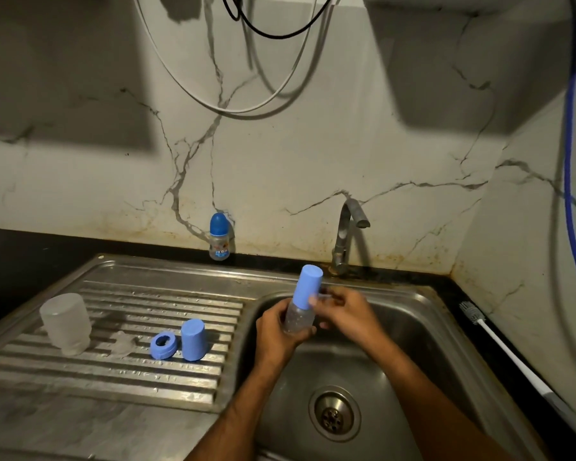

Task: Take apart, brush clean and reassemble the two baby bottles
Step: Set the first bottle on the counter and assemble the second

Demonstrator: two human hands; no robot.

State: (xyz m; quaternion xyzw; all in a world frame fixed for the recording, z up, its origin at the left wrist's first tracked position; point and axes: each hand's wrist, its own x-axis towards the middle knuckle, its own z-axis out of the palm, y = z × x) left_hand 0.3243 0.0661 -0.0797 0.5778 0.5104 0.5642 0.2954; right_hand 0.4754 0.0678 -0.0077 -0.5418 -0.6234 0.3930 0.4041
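- Over the sink basin [413, 334], the left hand [276, 331] grips a clear bottle [295, 319]; the right hand [341, 311] pinches its blue cap [308, 291].
- Wet plastic may slip and the bottle drop toward the drain [335, 412] at 6 o'clock.
- On the drainboard [113, 371] at 9 o'clock stand a loose ring [163, 346], a second cap [193, 339] and a cup [65, 322]; parts could get mixed.
- At 12 o'clock, a small bottle [219, 241] stands capped; the brush [499, 344] lies at 3 o'clock.

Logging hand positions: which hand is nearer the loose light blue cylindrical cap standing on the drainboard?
Left. The left hand, gripping the clear bottle over the sink, is just right of the loose light blue cap; the right hand is farther right.
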